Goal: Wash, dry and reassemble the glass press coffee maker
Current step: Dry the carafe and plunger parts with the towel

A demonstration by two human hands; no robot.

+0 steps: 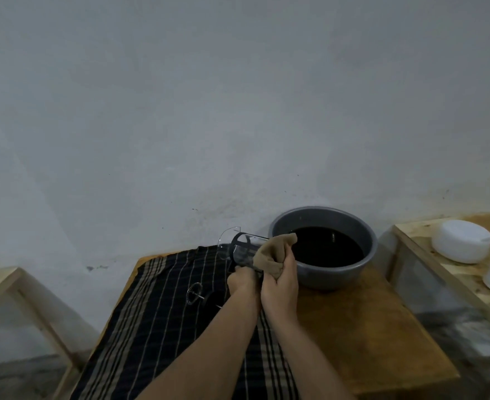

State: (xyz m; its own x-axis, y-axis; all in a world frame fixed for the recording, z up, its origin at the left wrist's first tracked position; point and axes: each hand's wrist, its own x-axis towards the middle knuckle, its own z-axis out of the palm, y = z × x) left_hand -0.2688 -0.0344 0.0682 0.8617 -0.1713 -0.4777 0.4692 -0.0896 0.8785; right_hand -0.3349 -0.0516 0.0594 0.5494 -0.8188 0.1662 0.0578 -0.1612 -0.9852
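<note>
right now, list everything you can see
glass carafe: 1, clear with dark frame, held tilted over the cloth
rag: 1, tan, against the carafe
basin: 1, grey, dark water, on the table by the wall
plunger filter: 1, metal, lying on the cloth
striped cloth: 1, dark, table's left half
table: 1, wood
bowls: 2, white, upturned, right shelf
hands: left holds carafe, right grips rag

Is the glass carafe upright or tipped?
Tipped: the glass carafe lies nearly sideways, mouth toward the wall, held by the left hand.
</note>
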